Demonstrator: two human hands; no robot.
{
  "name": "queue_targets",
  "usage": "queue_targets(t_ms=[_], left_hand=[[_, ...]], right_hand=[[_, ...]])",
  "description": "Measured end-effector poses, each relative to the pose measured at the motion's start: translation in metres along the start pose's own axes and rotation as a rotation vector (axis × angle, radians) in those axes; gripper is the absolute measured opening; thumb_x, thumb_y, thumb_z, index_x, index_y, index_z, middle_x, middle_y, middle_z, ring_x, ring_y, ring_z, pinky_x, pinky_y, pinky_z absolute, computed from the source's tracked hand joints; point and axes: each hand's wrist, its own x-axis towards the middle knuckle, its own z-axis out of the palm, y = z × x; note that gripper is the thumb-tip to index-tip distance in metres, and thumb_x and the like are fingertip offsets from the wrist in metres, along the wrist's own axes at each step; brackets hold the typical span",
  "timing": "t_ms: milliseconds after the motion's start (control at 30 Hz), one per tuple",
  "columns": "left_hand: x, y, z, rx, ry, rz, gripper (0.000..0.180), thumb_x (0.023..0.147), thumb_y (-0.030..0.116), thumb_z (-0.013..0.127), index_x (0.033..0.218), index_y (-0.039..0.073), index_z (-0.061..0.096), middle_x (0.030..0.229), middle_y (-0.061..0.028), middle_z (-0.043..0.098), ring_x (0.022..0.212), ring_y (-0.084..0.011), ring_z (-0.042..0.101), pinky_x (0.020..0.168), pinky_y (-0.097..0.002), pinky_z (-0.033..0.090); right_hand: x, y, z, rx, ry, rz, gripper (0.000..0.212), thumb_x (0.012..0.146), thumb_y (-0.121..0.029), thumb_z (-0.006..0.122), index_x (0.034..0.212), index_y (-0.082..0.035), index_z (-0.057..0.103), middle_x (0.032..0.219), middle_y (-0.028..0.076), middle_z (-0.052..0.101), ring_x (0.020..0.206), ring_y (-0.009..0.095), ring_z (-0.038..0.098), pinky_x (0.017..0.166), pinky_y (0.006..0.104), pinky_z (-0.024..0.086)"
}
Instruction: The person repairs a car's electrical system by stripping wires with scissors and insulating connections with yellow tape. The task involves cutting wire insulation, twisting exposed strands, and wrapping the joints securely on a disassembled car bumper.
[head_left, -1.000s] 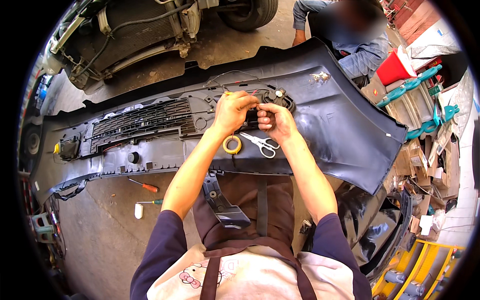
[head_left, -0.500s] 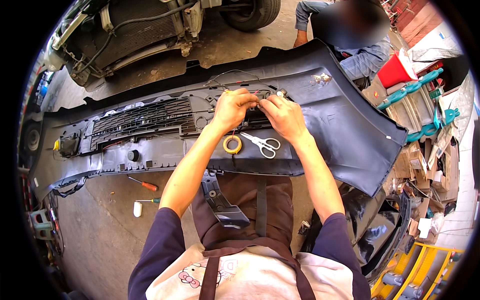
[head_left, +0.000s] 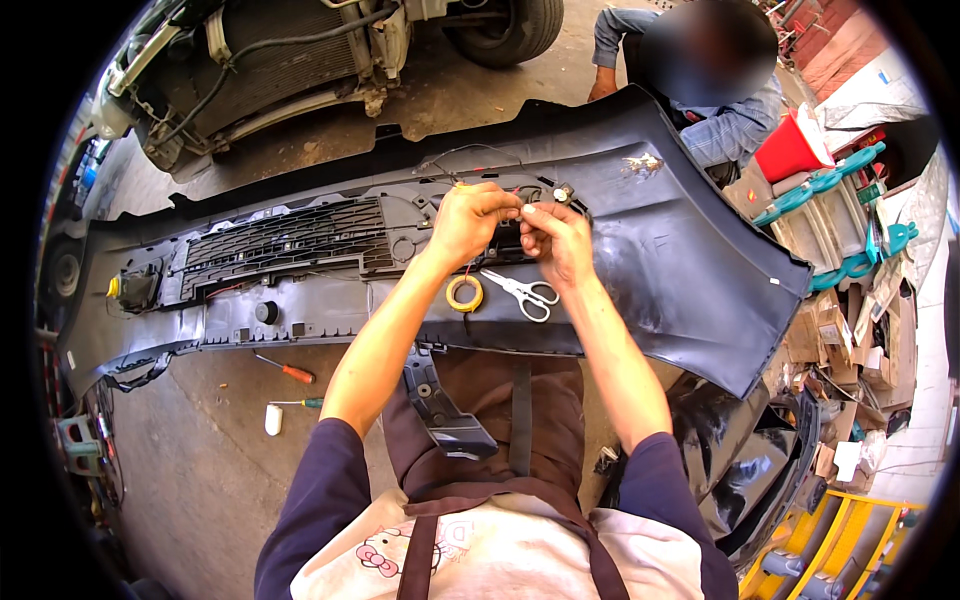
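Observation:
A large black car bumper (head_left: 690,240) lies inner side up across my lap. Over its middle right part, my left hand (head_left: 470,222) and my right hand (head_left: 558,240) meet at the fingertips. Both are pinched closed, on something too small to make out. Thin dark wires (head_left: 470,148) loop out beyond my left hand, and a bit of red wire shows below it. White-handled scissors (head_left: 527,294) lie on the bumper just below my hands, beside a roll of yellow tape (head_left: 464,293). A black mesh grille (head_left: 290,243) is fitted left of my hands.
A black bracket (head_left: 440,400) rests on my lap. Screwdrivers (head_left: 298,373) and a small white bottle (head_left: 273,420) lie on the floor to the left. A person (head_left: 735,130) sits beyond the bumper. A car's open front end (head_left: 280,70) stands at the back; boxes (head_left: 850,340) crowd the right.
My right hand has turned and shifted slightly left and down, its fingertips still against those of my left. My left hand has moved little.

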Motion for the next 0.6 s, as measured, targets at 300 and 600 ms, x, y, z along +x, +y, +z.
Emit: queue_targets(t_ms=[300,600], left_hand=[[-0.007,-0.001,-0.002,-0.025,0.005,-0.070,0.009,0.082,0.006,0.074,0.090,0.003,0.076,0.083,-0.0079,0.072,0.078,-0.0235,0.068,0.078,-0.0336,0.047],[0.000,0.000,0.000,-0.052,-0.021,-0.067,0.013,0.082,0.004,0.074,0.094,0.000,0.076,0.080,-0.0118,0.070,0.074,-0.0253,0.068,0.068,-0.0342,0.051]], right_hand=[[-0.023,0.020,0.019,-0.583,0.363,-0.511,0.015,0.092,-0.012,0.074,0.094,-0.002,0.063,0.080,0.003,0.066,0.063,0.015,0.065,0.054,0.0284,0.051],[-0.008,-0.005,0.014,-1.524,0.195,-1.358,0.019,0.083,-0.005,0.073,0.100,-0.003,0.064,0.089,0.009,0.063,0.079,0.026,0.066,0.065,0.0357,0.055]])
